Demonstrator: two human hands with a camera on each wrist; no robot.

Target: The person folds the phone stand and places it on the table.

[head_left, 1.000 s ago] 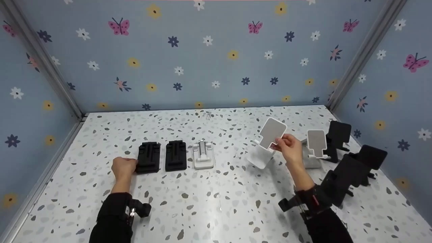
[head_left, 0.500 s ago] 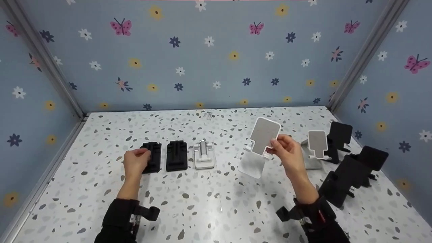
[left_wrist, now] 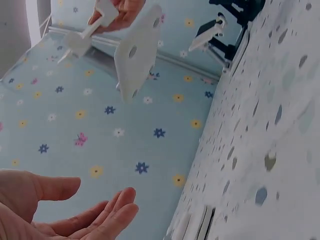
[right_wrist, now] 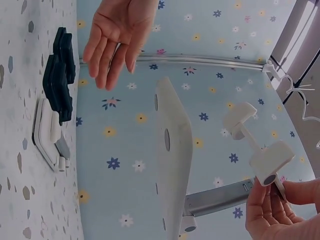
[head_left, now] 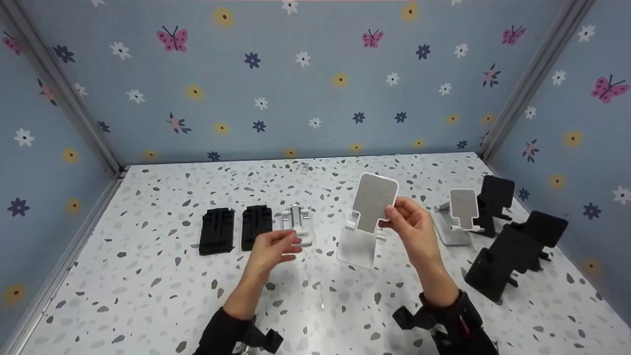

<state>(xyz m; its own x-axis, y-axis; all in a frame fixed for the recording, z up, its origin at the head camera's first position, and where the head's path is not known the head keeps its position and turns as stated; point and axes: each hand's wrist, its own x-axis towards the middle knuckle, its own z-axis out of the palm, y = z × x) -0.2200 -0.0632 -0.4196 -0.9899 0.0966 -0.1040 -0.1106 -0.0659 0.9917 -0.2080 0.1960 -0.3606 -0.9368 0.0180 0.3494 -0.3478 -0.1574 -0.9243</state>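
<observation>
My right hand (head_left: 414, 227) pinches the edge of an unfolded white phone stand (head_left: 375, 199) and holds it above the table. The stand's grey-padded plate leans upright over its white base (right_wrist: 172, 155), whose underside with small round feet shows in the right wrist view. My left hand (head_left: 271, 249) hovers with extended fingers, palm turned toward the held stand, and holds nothing. In the head view it is just in front of a folded white phone stand (head_left: 296, 222) and partly overlaps a folded black phone stand (head_left: 255, 219). Another folded black stand (head_left: 217, 231) lies at the left.
On the right stand an unfolded white phone stand (head_left: 463, 209) and several unfolded black ones, including a rear one (head_left: 497, 195) and a front one (head_left: 500, 261). The speckled table (head_left: 315, 305) meets flower-patterned walls (head_left: 305, 98) at back and sides.
My left hand has moved right, away from the leftmost black stand, and its fingers have spread. My right hand has carried the white phone stand left, its plate now facing more forward.
</observation>
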